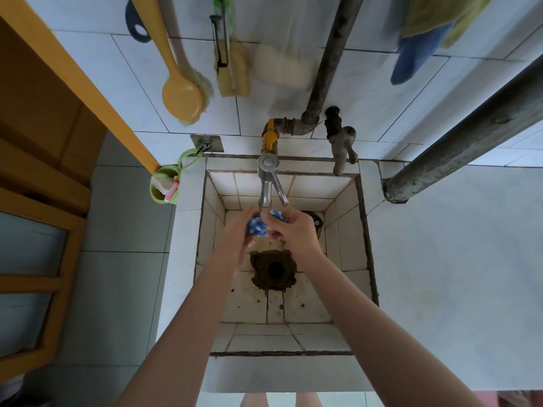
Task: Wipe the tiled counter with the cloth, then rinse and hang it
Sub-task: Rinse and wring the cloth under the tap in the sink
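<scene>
The blue-and-white cloth (260, 226) is bunched up and clasped from both sides: the left grip (235, 239) is curled round it from the left, and the right grip (296, 233) is closed over it from the right, fingers wrapped across the top. The cloth is held right under the spout of the steel tap (266, 183), up off the bottom of the tiled sink (346, 230); whether water is running cannot be told. Below the hands, the dark, stained drain hole (275, 268) is seen in the sink floor, with brown grime spread round it. Behind the tap, a yellow-handled valve (269, 136) is fitted on the wall pipe, and a corroded old tap (340, 145) is mounted just to its right. The pale tiled worktop (455, 259) is laid out to the right of the sink, and a thick grey pipe (464, 136) is seen slanting over it. On the left, a green cup (164, 186) is hung from a wall hook beside the sink edge. Higher on the tiled wall, a yellow brush (182, 95) and a yellowish sponge (232, 69) are hung side by side, and a blue towel (417, 54) is draped at the upper right, well apart from them.
</scene>
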